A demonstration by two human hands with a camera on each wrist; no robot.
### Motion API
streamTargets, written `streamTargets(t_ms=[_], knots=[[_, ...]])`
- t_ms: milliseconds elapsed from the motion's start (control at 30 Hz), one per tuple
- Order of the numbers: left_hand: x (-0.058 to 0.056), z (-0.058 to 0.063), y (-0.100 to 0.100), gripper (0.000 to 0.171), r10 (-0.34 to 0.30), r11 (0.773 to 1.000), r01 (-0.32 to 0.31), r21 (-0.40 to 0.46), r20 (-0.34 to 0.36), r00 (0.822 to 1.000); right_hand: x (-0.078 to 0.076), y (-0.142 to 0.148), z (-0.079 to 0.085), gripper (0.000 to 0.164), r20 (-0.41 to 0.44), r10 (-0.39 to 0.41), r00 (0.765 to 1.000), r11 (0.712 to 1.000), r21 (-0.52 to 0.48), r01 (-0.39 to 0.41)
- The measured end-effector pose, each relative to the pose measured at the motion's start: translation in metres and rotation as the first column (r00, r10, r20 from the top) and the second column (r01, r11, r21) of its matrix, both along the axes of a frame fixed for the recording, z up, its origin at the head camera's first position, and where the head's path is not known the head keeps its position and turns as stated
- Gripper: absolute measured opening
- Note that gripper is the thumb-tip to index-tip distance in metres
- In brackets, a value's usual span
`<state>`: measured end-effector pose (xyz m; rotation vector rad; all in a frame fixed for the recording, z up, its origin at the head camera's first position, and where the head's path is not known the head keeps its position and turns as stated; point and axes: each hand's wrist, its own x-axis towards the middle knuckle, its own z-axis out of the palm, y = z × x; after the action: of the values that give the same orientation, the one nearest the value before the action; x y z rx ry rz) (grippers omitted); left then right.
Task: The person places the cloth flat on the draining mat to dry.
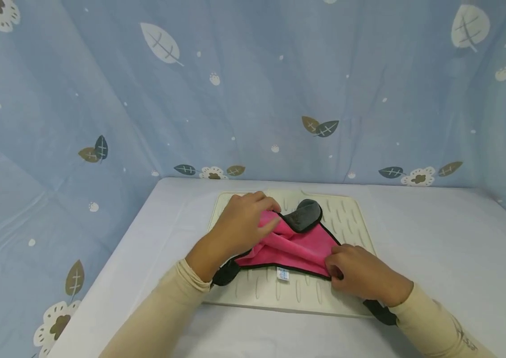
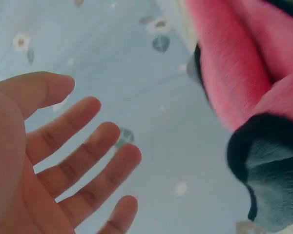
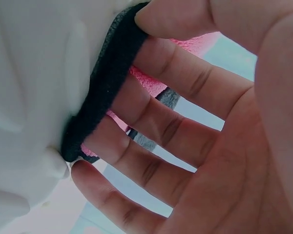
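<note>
A pink cloth (image 1: 295,243) with black edging lies crumpled on a cream ridged board (image 1: 279,293). Its far corner is folded over, showing a grey underside (image 1: 308,214), and a small white label (image 1: 282,274) sticks out at the near edge. My left hand (image 1: 246,219) hovers over the cloth's left part; the left wrist view shows its fingers (image 2: 95,141) spread and loosely bent, apart from the fabric. At the cloth's right end, my right hand (image 1: 360,271) pinches the black edge (image 3: 107,87) between thumb and forefinger, with the other fingers behind it.
White sheeting (image 1: 436,258) covers the table under the board. A blue curtain (image 1: 253,99) with leaf and flower prints hangs at the back and sides. Dark objects show under both wrists, one by the right sleeve (image 1: 436,323).
</note>
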<state>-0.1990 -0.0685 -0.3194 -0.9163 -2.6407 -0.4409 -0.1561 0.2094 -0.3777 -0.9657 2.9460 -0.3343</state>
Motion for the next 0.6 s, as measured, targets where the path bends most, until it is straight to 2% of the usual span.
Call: streamTargets(t_ms=[100, 233, 400, 600], knots=[[0.011, -0.002, 0.004, 0.016, -0.069, 0.996, 0.069, -0.050, -0.015, 0.997, -0.001, 0.001, 0.000, 0.035, -0.005, 0.007, 1.000, 1.000, -0.008, -0.007], [0.027, -0.012, 0.001, 0.017, -0.117, 0.985, 0.114, -0.131, -0.016, 0.993, -0.001, 0.001, -0.002, 0.035, -0.010, 0.015, 1.000, 1.000, -0.008, -0.015], [0.041, -0.025, -0.008, 0.017, -0.102, 0.977, 0.097, -0.189, -0.015, 0.995, -0.001, 0.002, -0.003, 0.034, -0.007, 0.014, 1.000, 1.000, 0.001, -0.014], [0.045, -0.038, -0.019, 0.015, -0.063, 0.974, 0.060, -0.219, -0.010, 0.998, 0.000, 0.002, -0.003, 0.034, -0.012, 0.015, 1.000, 1.000, -0.003, -0.015]])
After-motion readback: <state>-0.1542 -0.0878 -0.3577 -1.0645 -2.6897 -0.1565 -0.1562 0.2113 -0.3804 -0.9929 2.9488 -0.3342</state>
